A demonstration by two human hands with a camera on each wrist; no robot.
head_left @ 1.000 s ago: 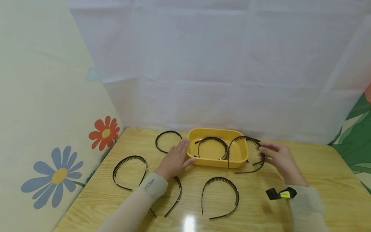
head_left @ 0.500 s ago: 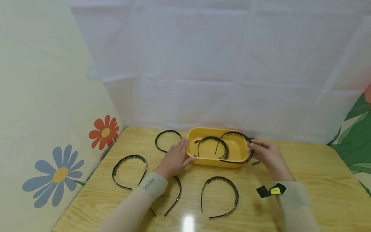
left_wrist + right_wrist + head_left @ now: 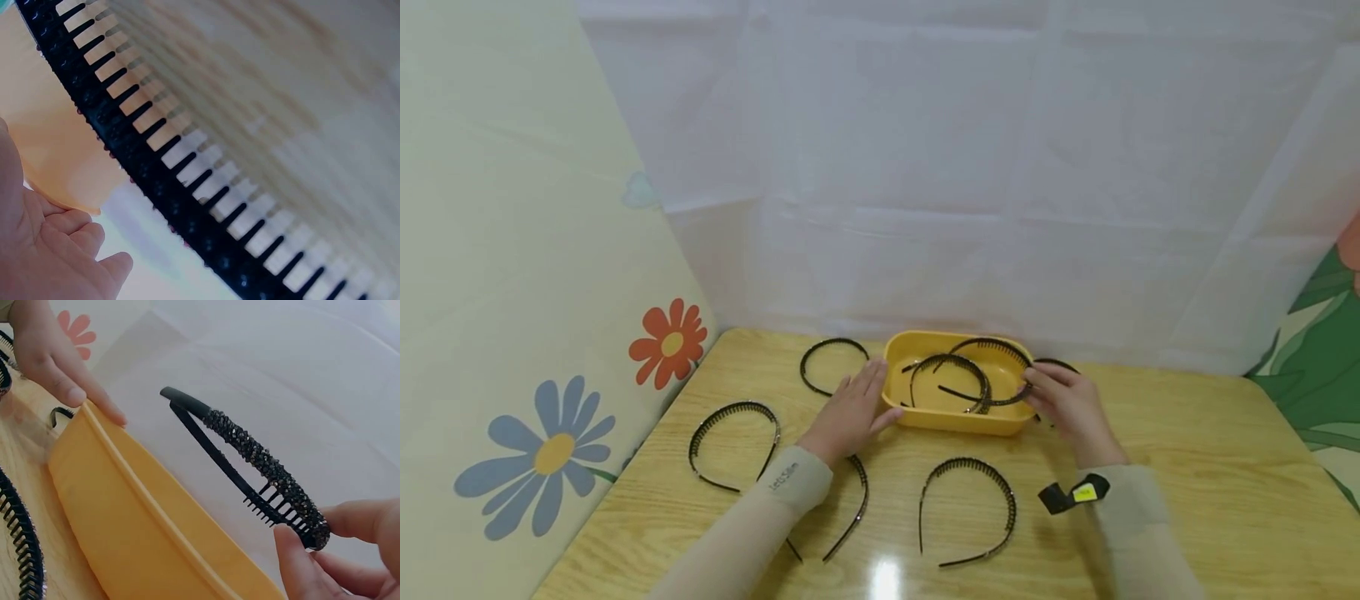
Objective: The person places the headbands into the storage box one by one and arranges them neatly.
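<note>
1. Pale wood grain covers the worktop (image 3: 1180,433); white cloth (image 3: 887,125) hangs behind, with a blue flower (image 3: 553,454) and a red flower (image 3: 672,343) on the left wall.
2. Loose headbands (image 3: 1012,500) lie around the yellow tray (image 3: 955,422).
3. The right hand (image 3: 1067,408) pinches a glittery black headband (image 3: 269,465) over the tray, fingers closed to its thickness.
4. The left hand (image 3: 846,421) rests straight fingers against the tray's left end.
5. A second ago the pinched headband overhung the tray's right end; now it has shifted left, and the left hand hasn't moved.

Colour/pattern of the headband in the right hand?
The headband is black, with much of its outer side dark, glittery and bumpy. Clearest in the right wrist view.
</note>
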